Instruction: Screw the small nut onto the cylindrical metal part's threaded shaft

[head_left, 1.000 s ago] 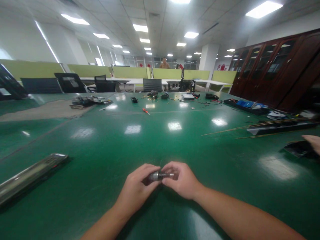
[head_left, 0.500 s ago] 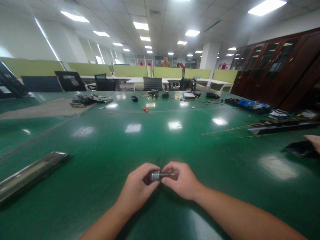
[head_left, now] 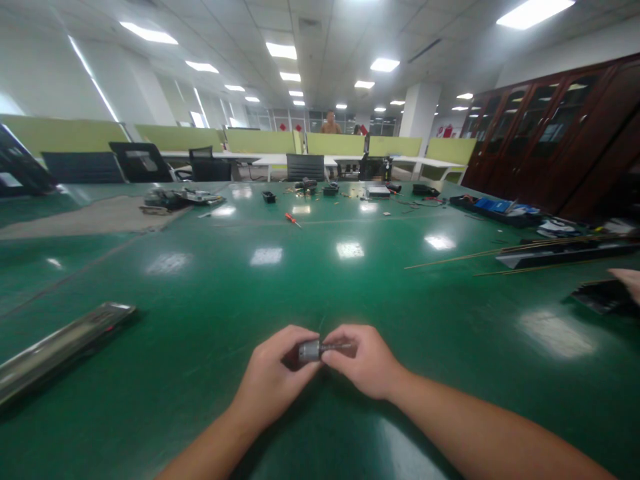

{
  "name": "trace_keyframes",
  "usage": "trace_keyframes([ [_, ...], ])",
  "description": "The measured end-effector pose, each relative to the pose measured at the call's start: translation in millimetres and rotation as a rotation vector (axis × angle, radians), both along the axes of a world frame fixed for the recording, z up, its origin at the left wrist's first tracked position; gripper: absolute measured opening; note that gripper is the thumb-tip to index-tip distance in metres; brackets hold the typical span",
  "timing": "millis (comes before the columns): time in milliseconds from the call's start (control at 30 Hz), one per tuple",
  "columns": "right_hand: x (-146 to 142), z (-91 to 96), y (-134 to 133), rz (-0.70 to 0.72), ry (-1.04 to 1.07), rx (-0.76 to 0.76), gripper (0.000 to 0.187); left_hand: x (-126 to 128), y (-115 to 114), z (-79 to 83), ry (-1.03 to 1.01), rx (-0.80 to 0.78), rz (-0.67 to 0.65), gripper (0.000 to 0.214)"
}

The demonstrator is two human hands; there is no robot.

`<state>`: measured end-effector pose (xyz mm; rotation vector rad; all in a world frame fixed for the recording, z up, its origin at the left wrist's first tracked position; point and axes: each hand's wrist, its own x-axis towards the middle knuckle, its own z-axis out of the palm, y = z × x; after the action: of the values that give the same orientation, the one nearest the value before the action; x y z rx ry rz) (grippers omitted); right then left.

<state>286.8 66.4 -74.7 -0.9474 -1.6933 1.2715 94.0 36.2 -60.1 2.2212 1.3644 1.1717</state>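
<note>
Low in the middle of the view, my left hand (head_left: 273,377) and my right hand (head_left: 365,363) meet over the green table (head_left: 320,280). Between them is a small grey metal cylinder (head_left: 310,350) with a thin shaft pointing right. My left fingers pinch the cylinder's body. My right fingers close around the shaft end, which they mostly hide. Both hands rest near the table surface.
A long metal strip (head_left: 60,347) lies at the left. Thin rods and a dark rail (head_left: 560,253) lie at the right, where another person's hand (head_left: 627,280) touches a dark part (head_left: 600,297). A red screwdriver (head_left: 291,220), tools and chairs sit farther back.
</note>
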Motion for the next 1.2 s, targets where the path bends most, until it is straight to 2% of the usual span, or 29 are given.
trace_keyframes([
  [400,0.1,0.7,-1.1,0.009,-0.021,-0.027,0.016,-0.3,-0.3,-0.3,-0.003,-0.009,0.005,0.017],
  [567,0.5,3.9,-2.7,0.007,-0.002,0.017,0.02,-0.3,-0.2,0.2,0.001,-0.022,0.016,0.017],
  [733,-0.7,1.5,-1.4,0.002,-0.006,-0.001,0.013,-0.3,-0.4,0.5,0.002,-0.023,0.008,0.016],
  [1200,-0.6,1.9,-1.3,-0.005,-0.039,0.028,0.01,0.0,-0.5,0.5,0.011,-0.022,0.007,0.016],
])
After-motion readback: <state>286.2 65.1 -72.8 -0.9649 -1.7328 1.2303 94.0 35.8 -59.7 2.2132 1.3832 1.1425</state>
